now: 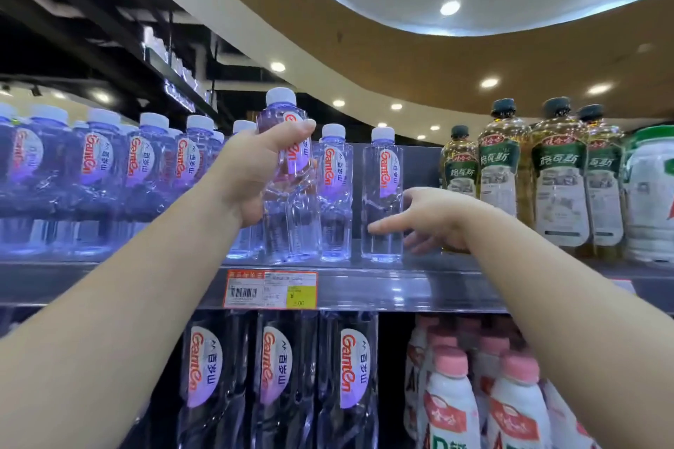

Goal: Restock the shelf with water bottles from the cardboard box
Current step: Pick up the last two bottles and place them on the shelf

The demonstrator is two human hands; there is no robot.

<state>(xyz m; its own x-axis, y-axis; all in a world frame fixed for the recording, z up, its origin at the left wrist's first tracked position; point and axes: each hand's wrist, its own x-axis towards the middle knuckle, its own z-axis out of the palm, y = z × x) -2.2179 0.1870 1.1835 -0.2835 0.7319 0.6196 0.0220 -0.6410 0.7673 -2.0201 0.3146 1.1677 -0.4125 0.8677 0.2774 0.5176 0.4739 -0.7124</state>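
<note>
One water bottle [282,157] is gripped by left hand [251,171]; right hand [434,219], spread wide at 3 o'clock, risks toppling shelf bottle [383,193].

Shop: stocked drink shelves [364,288], price tag [270,289].

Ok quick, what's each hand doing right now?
Left hand: closed around a water bottle, lifted above the shelf.
Right hand: open, holding nothing, fingers by a standing bottle.
</note>
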